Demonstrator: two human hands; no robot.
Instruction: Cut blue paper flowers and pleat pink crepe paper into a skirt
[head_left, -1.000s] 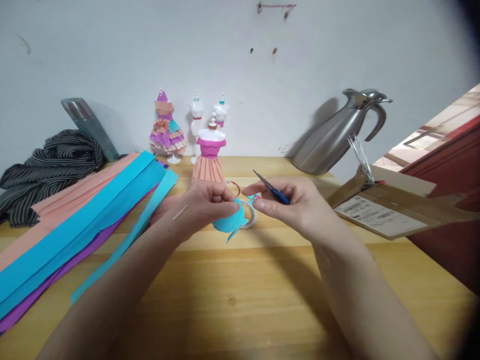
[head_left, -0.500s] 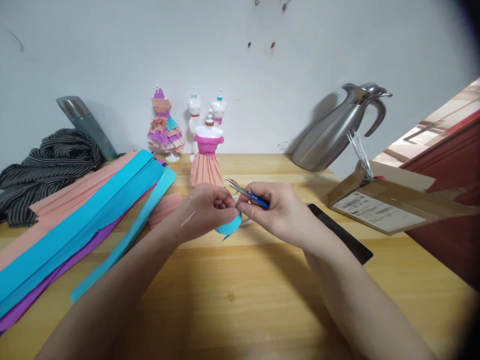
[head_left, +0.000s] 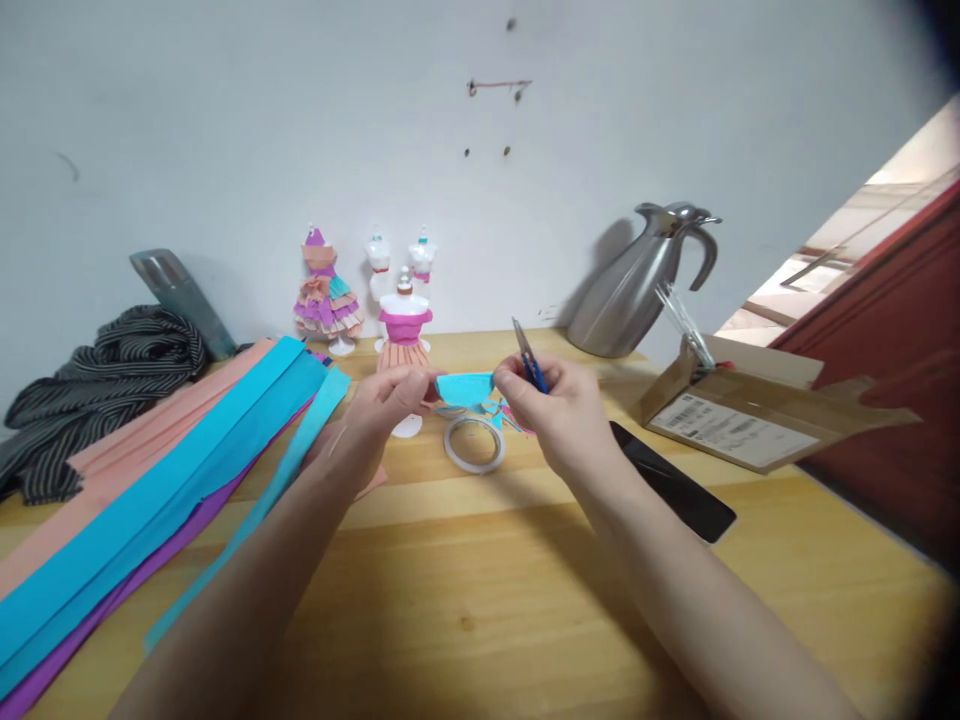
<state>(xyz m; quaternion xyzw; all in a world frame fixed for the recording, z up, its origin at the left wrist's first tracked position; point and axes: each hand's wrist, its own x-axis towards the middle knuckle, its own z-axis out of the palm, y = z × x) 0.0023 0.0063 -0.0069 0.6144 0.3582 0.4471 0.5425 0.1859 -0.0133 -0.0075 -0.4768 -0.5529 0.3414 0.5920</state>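
Observation:
A small turquoise crepe paper piece (head_left: pixel 465 388) is stretched between my two hands above the table. My left hand (head_left: pixel 386 400) pinches its left end. With thumb and finger my right hand (head_left: pixel 559 400) pinches the right end, and blue-handled thread snips (head_left: pixel 532 368) rest in the same hand, blades pointing up. Just below the paper lies a roll of white tape (head_left: pixel 475 468). Small turquoise and pink scraps (head_left: pixel 514 418) lie behind it. Beyond my left hand stands a mini dress form (head_left: pixel 405 328) in a magenta top and pleated peach skirt, its lower part partly hidden.
Long crepe paper strips (head_left: pixel 187 470) cover the left side, beside a striped cloth (head_left: pixel 112 380) and a bottle (head_left: pixel 184 300). More dress forms (head_left: pixel 328 290) stand by the wall. To the right are a phone (head_left: pixel 675 485), an open cardboard box (head_left: pixel 742 415) and a steel jug (head_left: pixel 634 285).
My hands have moved apart, and the turquoise paper, curled before, is now spread between them. The snips have turned more upright. The tape roll shows more fully. The whole view has shifted.

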